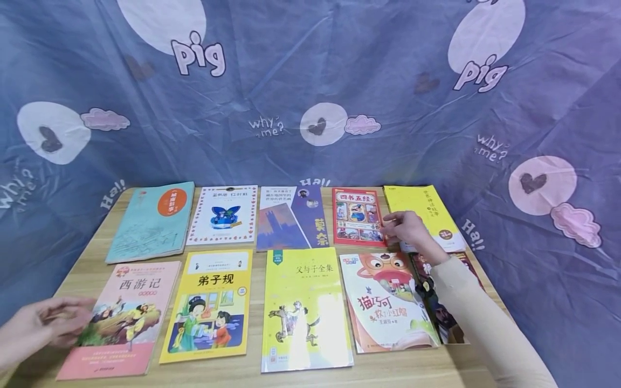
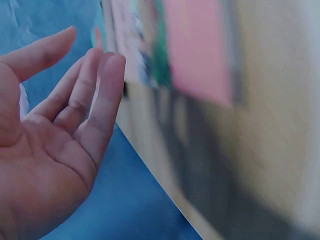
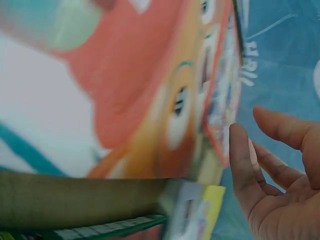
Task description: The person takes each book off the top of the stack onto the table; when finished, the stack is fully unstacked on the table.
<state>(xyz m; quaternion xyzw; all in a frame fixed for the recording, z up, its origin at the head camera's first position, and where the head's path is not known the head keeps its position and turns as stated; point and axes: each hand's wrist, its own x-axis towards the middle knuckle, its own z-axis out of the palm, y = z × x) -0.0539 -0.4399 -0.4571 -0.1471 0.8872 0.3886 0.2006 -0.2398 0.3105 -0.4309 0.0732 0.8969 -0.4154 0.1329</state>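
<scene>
My left hand [image 1: 55, 320] is beside the left edge of a pink book [image 1: 118, 355], its fingertips overlapping that edge in the head view. In the left wrist view the palm and loosely bent fingers [image 2: 107, 95] show nothing held, with the pink book [image 2: 200, 50] beyond them. My right hand [image 1: 409, 229] hovers between a small red book [image 1: 360, 215] and a yellow book [image 1: 412, 199] in the back row, partly covering the yellow one. Its thumb and fingers stand apart with nothing between them in the right wrist view, where the white book with an orange cartoon animal [image 3: 135, 90] looms large.
Two rows of books lie face up on a wooden table [image 1: 310, 380]. A teal book [image 1: 150, 226] lies back left, a yellow book [image 1: 286, 285] front middle, a dark book [image 1: 446, 318] under my right forearm. A blue patterned cloth [image 1: 271, 70] hangs behind and at the sides.
</scene>
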